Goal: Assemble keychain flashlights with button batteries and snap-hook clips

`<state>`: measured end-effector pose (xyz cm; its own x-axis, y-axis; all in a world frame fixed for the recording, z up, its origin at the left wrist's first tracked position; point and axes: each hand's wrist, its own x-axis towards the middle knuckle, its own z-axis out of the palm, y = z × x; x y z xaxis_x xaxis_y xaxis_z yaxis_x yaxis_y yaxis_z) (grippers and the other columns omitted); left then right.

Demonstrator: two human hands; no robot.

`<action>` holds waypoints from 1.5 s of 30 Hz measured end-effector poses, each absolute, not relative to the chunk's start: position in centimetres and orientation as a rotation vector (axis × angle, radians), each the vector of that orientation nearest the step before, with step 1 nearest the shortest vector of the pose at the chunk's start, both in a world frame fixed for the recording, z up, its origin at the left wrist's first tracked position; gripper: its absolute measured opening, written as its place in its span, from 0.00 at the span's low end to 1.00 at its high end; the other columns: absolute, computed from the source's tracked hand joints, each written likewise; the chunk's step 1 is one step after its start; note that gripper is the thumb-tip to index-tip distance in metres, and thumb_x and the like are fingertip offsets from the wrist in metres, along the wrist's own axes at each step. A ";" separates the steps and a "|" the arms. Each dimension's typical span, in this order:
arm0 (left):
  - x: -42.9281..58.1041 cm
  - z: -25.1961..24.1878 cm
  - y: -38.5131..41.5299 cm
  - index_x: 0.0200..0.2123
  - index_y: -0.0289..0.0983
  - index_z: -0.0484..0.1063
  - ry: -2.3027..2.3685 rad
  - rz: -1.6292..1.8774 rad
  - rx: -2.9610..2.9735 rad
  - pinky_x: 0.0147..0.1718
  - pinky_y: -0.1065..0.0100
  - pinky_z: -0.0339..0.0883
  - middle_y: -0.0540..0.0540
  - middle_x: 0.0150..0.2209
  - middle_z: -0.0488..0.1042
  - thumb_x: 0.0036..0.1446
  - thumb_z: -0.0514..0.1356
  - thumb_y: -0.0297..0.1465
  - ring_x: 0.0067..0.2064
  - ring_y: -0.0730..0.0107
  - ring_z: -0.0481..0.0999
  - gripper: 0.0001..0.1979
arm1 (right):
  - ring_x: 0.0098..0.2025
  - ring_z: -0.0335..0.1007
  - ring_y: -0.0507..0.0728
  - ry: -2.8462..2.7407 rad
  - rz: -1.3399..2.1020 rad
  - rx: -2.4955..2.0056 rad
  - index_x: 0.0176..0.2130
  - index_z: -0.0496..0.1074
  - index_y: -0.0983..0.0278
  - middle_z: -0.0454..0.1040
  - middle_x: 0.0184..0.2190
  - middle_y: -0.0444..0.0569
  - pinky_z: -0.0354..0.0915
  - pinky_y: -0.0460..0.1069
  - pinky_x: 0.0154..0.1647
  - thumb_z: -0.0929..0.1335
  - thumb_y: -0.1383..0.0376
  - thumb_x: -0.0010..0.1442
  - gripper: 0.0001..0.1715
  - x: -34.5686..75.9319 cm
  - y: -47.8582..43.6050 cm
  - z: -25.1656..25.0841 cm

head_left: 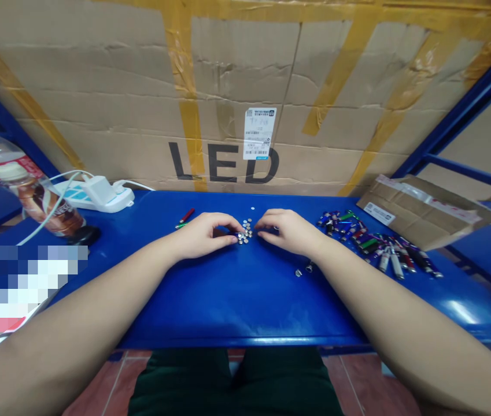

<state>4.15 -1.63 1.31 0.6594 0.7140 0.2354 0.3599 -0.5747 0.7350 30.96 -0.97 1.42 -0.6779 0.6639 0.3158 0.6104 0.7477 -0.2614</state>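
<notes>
My left hand (208, 233) and my right hand (286, 230) rest on the blue table (236, 294), both with fingers curled in towards a small heap of silver button cells (245, 230) between them. The fingertips of each hand pinch at the heap's edge; what each holds is too small to make out. One loose cell (253, 208) lies farther back. A red pen-like piece (187, 216) with a green one beside it lies just left of my left hand. Two small metal parts (305, 270) sit by my right wrist.
A pile of small coloured keychain lights (375, 242) lies at the right, next to a flat cardboard packet (427, 208). A white power strip (93, 195) and a drink bottle (32, 185) stand at the left. A big cardboard box marked LED (228, 104) walls the back.
</notes>
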 end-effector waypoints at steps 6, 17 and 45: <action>4.0 1.3 -1.5 0.46 0.39 0.80 0.846 0.698 2.267 0.54 0.58 0.74 0.42 0.48 0.82 0.61 0.64 0.35 0.52 0.58 0.80 0.11 | 0.46 0.77 0.59 -2.713 0.205 -0.963 0.50 0.81 0.60 0.80 0.45 0.52 0.70 0.54 0.52 0.69 0.67 0.66 0.14 31.0 -0.4 0.7; 3.8 1.2 -1.3 0.46 0.38 0.79 0.828 0.692 2.317 0.54 0.58 0.73 0.43 0.48 0.81 0.62 0.64 0.33 0.51 0.60 0.80 0.11 | 0.46 0.77 0.60 -2.726 0.171 -0.966 0.48 0.80 0.63 0.80 0.44 0.53 0.70 0.54 0.50 0.69 0.69 0.65 0.12 30.6 -0.7 0.9; 4.0 0.9 -1.2 0.46 0.38 0.79 0.778 0.677 2.324 0.52 0.59 0.72 0.43 0.46 0.82 0.63 0.64 0.34 0.49 0.60 0.81 0.10 | 0.33 0.75 0.52 -2.319 0.502 -0.788 0.38 0.76 0.63 0.80 0.33 0.45 0.67 0.47 0.38 0.71 0.65 0.65 0.03 29.4 -2.7 2.3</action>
<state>3.97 -1.21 0.91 0.6997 0.6608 0.2716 0.3608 -0.6550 0.6639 29.43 -2.68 2.27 -0.6223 0.6467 0.4411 0.4064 0.7485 -0.5241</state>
